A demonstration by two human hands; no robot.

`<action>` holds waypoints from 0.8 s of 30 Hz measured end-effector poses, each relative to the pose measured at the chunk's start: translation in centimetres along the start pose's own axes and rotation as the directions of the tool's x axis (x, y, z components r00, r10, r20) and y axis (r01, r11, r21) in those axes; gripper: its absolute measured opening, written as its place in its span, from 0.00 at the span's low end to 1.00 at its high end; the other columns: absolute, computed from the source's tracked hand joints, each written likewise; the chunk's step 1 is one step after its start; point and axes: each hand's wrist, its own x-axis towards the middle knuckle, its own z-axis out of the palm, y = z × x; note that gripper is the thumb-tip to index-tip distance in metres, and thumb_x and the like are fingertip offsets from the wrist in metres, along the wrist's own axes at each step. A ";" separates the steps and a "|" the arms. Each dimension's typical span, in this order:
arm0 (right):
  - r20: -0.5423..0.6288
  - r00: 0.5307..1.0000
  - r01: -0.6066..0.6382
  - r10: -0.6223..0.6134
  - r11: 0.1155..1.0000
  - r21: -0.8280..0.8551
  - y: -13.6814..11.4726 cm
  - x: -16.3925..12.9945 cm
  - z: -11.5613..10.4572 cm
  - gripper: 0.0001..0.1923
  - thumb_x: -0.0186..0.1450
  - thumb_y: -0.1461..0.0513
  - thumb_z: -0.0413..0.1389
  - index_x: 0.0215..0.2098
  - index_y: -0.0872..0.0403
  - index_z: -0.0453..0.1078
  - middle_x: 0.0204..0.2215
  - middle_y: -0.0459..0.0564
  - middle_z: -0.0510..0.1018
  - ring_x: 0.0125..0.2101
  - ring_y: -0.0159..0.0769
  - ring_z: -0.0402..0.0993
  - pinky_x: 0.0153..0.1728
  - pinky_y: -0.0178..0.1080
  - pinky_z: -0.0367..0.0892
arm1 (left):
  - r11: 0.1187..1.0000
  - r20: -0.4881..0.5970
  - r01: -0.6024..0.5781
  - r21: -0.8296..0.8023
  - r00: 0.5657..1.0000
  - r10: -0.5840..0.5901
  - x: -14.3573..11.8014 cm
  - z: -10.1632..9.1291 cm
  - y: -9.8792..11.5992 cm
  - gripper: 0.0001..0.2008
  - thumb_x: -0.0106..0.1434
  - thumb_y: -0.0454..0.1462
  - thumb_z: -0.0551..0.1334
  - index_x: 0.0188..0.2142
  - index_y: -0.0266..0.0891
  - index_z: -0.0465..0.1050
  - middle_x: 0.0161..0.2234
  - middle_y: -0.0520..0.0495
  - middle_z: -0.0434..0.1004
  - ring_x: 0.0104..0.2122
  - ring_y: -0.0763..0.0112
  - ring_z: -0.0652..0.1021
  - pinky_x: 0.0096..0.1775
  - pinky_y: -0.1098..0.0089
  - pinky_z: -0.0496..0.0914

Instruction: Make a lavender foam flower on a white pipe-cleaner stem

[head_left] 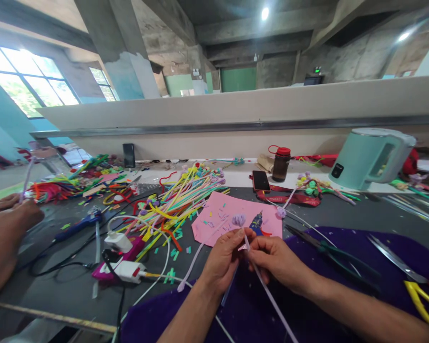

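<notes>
My left hand (222,261) is closed, pinching the base of a small lilac pipe-cleaner flower (239,219). My right hand (280,261) pinches a pale lilac pipe cleaner (271,297) just below the flower head; its long end slants down toward me. Part of the stem is hidden by my fingers. Beneath the flower lies a pink sheet (209,214) sprinkled with small clippings. A dark-blue pointed tool (258,224), perhaps a glue gun, rests on it behind my hands. Another lilac pipe cleaner (196,259) curves beside my left hand.
A power strip (125,267) with plugs and cables is at left, near a blue glue gun (80,225). Pliers (334,255) and scissors (400,262) lie right. Behind are pipe-cleaner stems (178,193), a phone (260,181), bottle (281,164) and kettle (366,157). Another person's hands (16,214) work far left.
</notes>
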 end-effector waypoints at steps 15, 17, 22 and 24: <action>0.176 0.979 -0.079 0.106 0.985 -0.151 0.3 0.1 -0.8 0.09 0.57 0.60 0.53 0.22 0.57 0.63 0.17 0.40 0.70 0.12 0.21 0.60 0.14 0.25 0.55 | 0.997 -0.148 -0.068 -0.044 0.987 0.061 0.2 -0.7 1.6 0.07 0.51 0.36 0.64 0.28 0.33 0.71 0.22 0.50 0.72 0.18 0.82 0.68 0.16 0.81 0.55; 0.290 0.943 -0.100 0.163 0.970 -0.221 0.2 -0.3 -0.7 0.09 0.57 0.61 0.52 0.22 0.57 0.64 0.17 0.40 0.69 0.12 0.21 0.60 0.13 0.25 0.54 | 0.990 -0.153 -0.091 -0.104 0.985 0.074 0.1 -0.9 2.3 0.06 0.50 0.35 0.64 0.29 0.33 0.70 0.21 0.52 0.70 0.20 0.81 0.69 0.16 0.82 0.56; 0.431 0.881 -0.040 0.196 0.938 -0.344 0.2 -1.3 -0.6 0.08 0.59 0.63 0.51 0.23 0.57 0.64 0.17 0.40 0.67 0.13 0.21 0.62 0.14 0.24 0.54 | 0.981 -0.060 -0.107 -0.159 0.993 0.098 -0.1 -1.2 3.1 0.04 0.53 0.33 0.62 0.29 0.35 0.67 0.22 0.53 0.65 0.23 0.77 0.70 0.22 0.78 0.65; 0.443 0.877 -0.005 0.183 0.928 -0.373 0.3 -1.4 -0.6 0.08 0.60 0.62 0.50 0.24 0.56 0.64 0.17 0.40 0.68 0.13 0.21 0.62 0.14 0.24 0.55 | 0.979 -0.024 -0.077 -0.191 0.997 0.074 -0.1 -1.2 3.1 0.04 0.54 0.33 0.61 0.29 0.35 0.67 0.22 0.54 0.64 0.22 0.78 0.69 0.22 0.78 0.65</action>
